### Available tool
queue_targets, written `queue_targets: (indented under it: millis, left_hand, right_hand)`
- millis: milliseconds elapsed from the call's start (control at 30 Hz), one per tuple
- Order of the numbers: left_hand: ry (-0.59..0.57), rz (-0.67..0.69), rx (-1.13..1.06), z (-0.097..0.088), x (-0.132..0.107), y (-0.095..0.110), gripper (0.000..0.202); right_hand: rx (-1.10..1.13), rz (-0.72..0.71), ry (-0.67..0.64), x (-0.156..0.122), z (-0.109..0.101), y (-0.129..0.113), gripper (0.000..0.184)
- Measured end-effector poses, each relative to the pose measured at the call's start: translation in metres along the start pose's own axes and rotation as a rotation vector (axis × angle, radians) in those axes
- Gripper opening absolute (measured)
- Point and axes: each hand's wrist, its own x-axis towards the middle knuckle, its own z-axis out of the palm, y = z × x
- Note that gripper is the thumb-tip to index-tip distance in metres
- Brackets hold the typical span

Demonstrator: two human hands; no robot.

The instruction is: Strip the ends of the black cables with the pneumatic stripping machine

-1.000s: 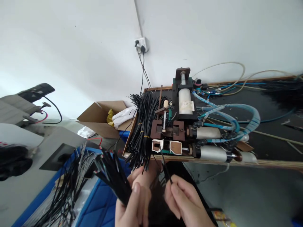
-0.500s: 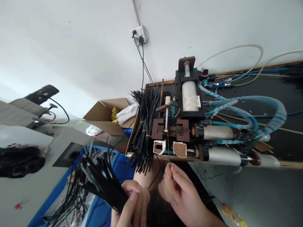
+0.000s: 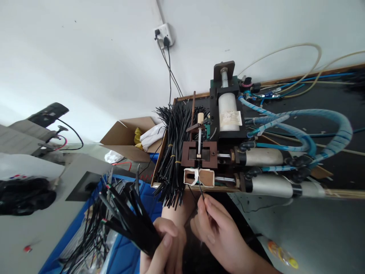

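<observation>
My left hand (image 3: 167, 243) is closed around a bundle of black cables (image 3: 137, 222), whose cut ends fan out to the upper left; a few show coloured wires inside. Between thumb and forefinger, my right hand (image 3: 215, 224) pinches a single black cable (image 3: 201, 191). That cable runs up into a pneumatic machine, between two white-edged pads (image 3: 206, 177) that are pressed together. Just behind them, the brown clamp jaws (image 3: 188, 154) are also closed. The cable's far end is hidden in the jaws.
Tied black cables (image 3: 172, 152) lie left of the machine. Metal cylinders (image 3: 262, 156) and blue hoses (image 3: 322, 114) extend right. A blue bin (image 3: 119, 243) with loose cables stands at lower left, a cardboard box (image 3: 128, 133) behind it. A power socket (image 3: 164, 34) is on the wall.
The machine's right-hand jaw and right-hand pad have slid left, closing on the cable. My right hand keeps its pinch; my left hand with the bundle has shifted slightly right.
</observation>
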Motion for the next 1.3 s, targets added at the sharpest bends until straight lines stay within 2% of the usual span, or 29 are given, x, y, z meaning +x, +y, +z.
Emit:
queue_targets:
  millis: [300,533,800,1067,1300]
  left_hand:
    - [-0.081,0.004,-0.042,-0.003,-0.002,-0.006,0.022]
    - [0.045,-0.009,-0.007,0.009,-0.001,0.001,0.023]
    - [0.094,-0.091,0.032,0.006,-0.001,0.008,0.026]
    - [0.055,-0.067,0.003,0.002,-0.003,0.001,0.023]
    - [0.111,-0.1,0.046,0.001,-0.004,0.0,0.024]
  right_hand:
    - [-0.009,-0.008,-0.005,0.001,0.002,0.001,0.038]
    - [-0.009,-0.03,-0.012,0.001,0.003,-0.001,0.035]
    - [-0.011,-0.026,0.002,-0.002,0.004,0.0,0.033]
    - [-0.017,-0.05,-0.021,-0.005,0.001,0.004,0.036]
    - [-0.021,-0.066,-0.032,-0.008,0.002,0.004,0.035]
